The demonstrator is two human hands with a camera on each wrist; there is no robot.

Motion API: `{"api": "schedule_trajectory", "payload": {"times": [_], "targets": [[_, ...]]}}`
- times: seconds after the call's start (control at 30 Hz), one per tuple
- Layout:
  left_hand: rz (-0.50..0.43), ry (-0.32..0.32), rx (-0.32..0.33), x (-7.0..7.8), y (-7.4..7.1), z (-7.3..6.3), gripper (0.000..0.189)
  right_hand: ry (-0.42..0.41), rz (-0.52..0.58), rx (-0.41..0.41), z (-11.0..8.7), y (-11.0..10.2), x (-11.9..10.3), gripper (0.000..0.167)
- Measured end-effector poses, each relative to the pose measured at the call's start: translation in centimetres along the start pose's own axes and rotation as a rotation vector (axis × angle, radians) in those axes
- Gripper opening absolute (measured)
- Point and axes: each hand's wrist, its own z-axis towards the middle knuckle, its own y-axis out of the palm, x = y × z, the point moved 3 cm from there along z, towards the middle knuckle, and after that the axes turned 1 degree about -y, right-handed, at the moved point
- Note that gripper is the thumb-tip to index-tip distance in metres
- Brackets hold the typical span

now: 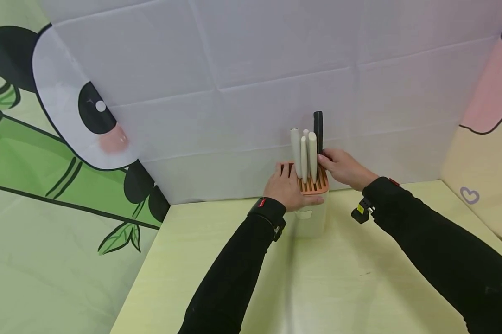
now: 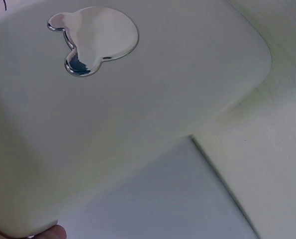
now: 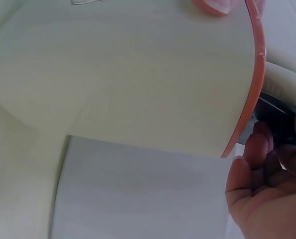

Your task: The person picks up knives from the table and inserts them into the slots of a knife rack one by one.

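A cream knife block (image 1: 313,225) with an orange slotted top (image 1: 322,186) stands on the table near the wall. My left hand (image 1: 286,188) grips its upper left part, thumb across the front and fingers over the top edge. Several white-handled utensils (image 1: 313,155) stick up from the slots. Behind them rises a taller black knife handle (image 1: 318,126), which my right hand (image 1: 346,169) holds low down at the back right. In the right wrist view, the fingers of that hand curl round the black handle (image 3: 277,118) just above the orange rim (image 3: 254,84); some blade shows there.
A pale yellow table (image 1: 217,260) runs up to a white cloth wall (image 1: 234,116) behind the block. A panda print (image 1: 63,102) covers the left cloth. On the block's front is a shiny bear-shaped emblem (image 2: 108,32).
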Motion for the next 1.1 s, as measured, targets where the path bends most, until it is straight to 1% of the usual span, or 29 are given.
{"api": "schedule_trajectory", "payload": {"times": [0.1, 0.23, 0.37, 0.6, 0.83, 0.97, 1.1], "targets": [[0.012, 0.007, -0.003, 0.0, -0.1, -0.1, 0.118, -0.004, -0.038, -0.009, -0.1, 0.1, 0.2, 0.047], [0.015, 0.003, -0.011, 0.0, -0.1, -0.1, 0.118, -0.019, -0.108, -0.021, -0.2, 0.1, 0.4, 0.042], [0.017, 0.000, -0.011, 0.0, -0.3, -0.2, 0.118, -0.039, -0.144, -0.021, -0.3, 0.0, 0.4, 0.038], [0.003, 0.000, -0.013, 0.1, -0.4, -0.3, 0.117, -0.049, -0.140, -0.006, -0.7, 0.2, 0.9, 0.038], [0.004, -0.001, -0.015, 0.2, -0.3, -0.2, 0.118, -0.103, -0.177, 0.029, -1.1, 0.4, 1.4, 0.035], [-0.005, -0.009, -0.019, 0.1, -0.1, -0.1, 0.120, -0.115, -0.163, 0.039, -1.2, 0.6, 1.9, 0.035], [-0.023, -0.029, -0.033, 0.0, 0.1, -0.2, 0.122, -0.119, -0.134, 0.040, -1.0, 1.2, 2.9, 0.040]]}}
